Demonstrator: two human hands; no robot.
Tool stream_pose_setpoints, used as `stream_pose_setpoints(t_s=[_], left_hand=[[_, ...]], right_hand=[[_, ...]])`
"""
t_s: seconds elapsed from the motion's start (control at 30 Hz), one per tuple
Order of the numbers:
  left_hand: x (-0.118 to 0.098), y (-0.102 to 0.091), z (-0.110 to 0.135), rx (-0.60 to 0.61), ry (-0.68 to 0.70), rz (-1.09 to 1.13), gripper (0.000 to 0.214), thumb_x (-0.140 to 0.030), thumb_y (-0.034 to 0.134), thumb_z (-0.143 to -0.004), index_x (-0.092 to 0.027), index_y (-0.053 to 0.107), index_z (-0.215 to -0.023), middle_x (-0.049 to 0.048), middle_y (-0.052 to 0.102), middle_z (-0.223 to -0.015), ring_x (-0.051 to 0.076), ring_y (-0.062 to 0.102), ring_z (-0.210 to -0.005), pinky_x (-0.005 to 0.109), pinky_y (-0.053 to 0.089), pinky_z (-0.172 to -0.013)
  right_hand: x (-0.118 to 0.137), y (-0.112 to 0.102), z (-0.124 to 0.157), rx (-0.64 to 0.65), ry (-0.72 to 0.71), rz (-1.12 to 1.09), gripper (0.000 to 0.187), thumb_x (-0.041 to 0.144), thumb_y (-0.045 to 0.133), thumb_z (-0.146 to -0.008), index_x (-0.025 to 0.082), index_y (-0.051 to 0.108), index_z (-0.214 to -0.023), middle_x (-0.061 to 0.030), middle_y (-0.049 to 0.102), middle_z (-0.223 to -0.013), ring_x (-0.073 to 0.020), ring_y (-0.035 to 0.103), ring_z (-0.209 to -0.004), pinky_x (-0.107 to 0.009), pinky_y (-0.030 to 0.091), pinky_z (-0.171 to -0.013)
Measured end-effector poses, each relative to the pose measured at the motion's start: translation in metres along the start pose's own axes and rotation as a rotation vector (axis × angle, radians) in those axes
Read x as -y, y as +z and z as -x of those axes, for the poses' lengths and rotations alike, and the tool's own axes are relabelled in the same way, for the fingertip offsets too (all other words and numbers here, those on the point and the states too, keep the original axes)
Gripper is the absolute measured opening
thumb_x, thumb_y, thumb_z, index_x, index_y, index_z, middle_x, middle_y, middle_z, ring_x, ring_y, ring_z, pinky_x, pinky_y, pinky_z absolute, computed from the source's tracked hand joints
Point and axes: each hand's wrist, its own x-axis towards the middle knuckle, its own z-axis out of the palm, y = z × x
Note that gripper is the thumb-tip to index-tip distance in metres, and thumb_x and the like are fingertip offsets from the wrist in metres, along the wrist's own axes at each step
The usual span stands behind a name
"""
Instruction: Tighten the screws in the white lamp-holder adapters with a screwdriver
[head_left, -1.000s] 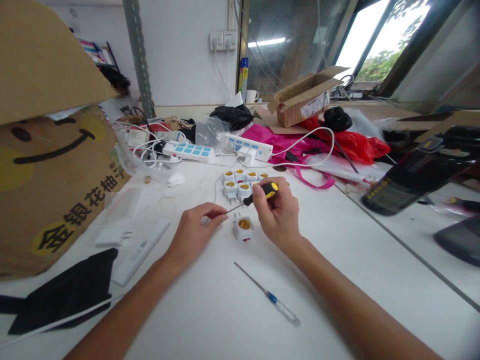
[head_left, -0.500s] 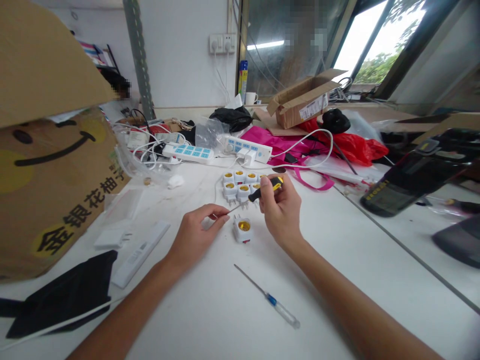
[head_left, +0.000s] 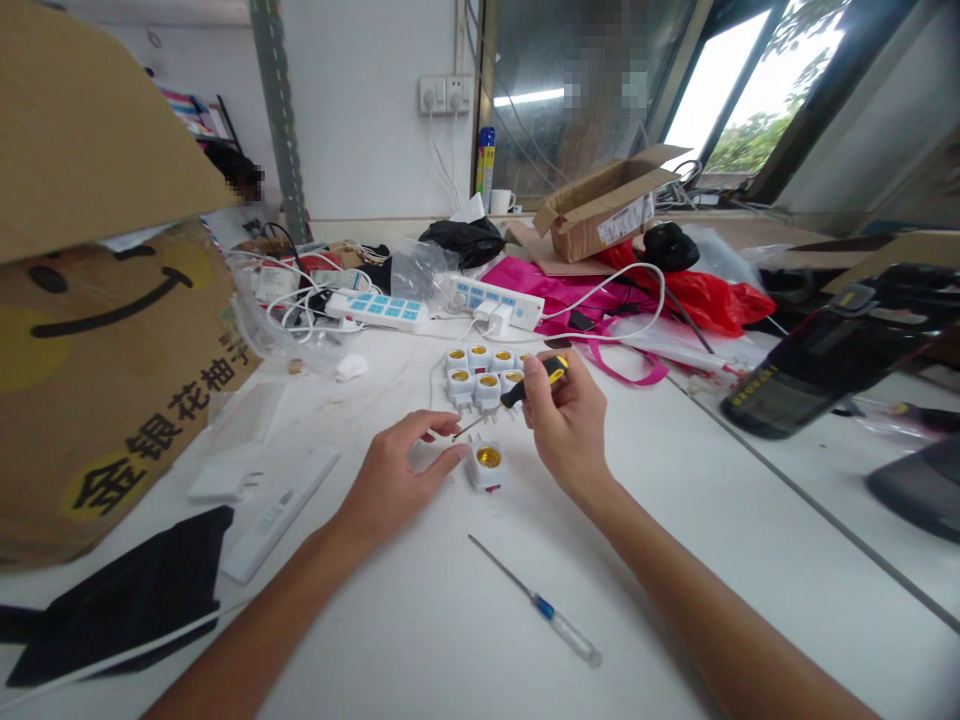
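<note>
Right hand (head_left: 566, 425) stands raised on its wrist, its grip closed round a stubby screwdriver (head_left: 534, 382) with a glossy yellow-and-black handle, the thin steel shaft slanting toward 8 o'clock. Left hand (head_left: 397, 485) rests half-open, fingers loosely curled, just beside the shaft's tip. A white plastic lamp-socket adapter (head_left: 487, 465) with a brass-coloured centre sits on the white tabletop (head_left: 420, 620) at that hand's 3 o'clock, more adapters (head_left: 476, 375) clustered at its own 12 o'clock.
</note>
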Motion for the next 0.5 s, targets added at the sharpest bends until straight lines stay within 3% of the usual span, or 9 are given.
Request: stream_pose_setpoints(t_s=[0.1, 0.2, 0.4, 0.5], left_hand=[[-0.002, 0.007, 0.000, 0.050, 0.022, 0.012, 0.048, -0.040, 0.092, -0.088, -0.026, 0.074, -0.130, 0.0087, 0.079, -0.134, 0.028, 0.074, -0.119, 0.045, 0.058, -0.109], [0.000, 0.019, 0.000, 0.089, 0.078, 0.008, 0.062, -0.043, 0.099, -0.081, -0.026, 0.072, -0.133, 0.0108, 0.076, -0.134, 0.032, 0.070, -0.127, 0.050, 0.056, -0.114], [0.008, 0.034, -0.002, 0.076, 0.133, -0.047, 0.034, -0.028, 0.094, -0.086, -0.027, 0.077, -0.116, 0.0089, 0.074, -0.126, 0.032, 0.068, -0.125, 0.051, 0.059, -0.111], [0.007, 0.031, 0.000, 0.064, 0.149, -0.047, 0.037, -0.021, 0.093, -0.084, -0.027, 0.076, -0.116, 0.0087, 0.073, -0.125, 0.031, 0.069, -0.123, 0.050, 0.059, -0.110]], right_hand=[[0.002, -0.005, -0.006, -0.036, -0.022, -0.019, 0.038, 0.062, 0.068, -0.105, 0.025, 0.061, -0.097, 0.0065, 0.052, -0.067, -0.0109, 0.044, -0.051, -0.025, 0.035, -0.047], [0.004, -0.013, -0.013, -0.092, -0.059, -0.004, 0.038, 0.061, 0.070, -0.104, 0.024, 0.063, -0.096, 0.0061, 0.052, -0.066, -0.0114, 0.045, -0.050, -0.025, 0.036, -0.046], [0.010, -0.022, -0.019, -0.153, -0.104, 0.015, 0.037, 0.058, 0.071, -0.104, 0.024, 0.063, -0.092, 0.0064, 0.050, -0.065, -0.0112, 0.044, -0.048, -0.025, 0.037, -0.045], [0.013, -0.022, -0.017, -0.165, -0.130, 0.031, 0.033, 0.054, 0.071, -0.105, 0.024, 0.065, -0.093, 0.0053, 0.052, -0.067, -0.0108, 0.044, -0.048, -0.025, 0.037, -0.044]])
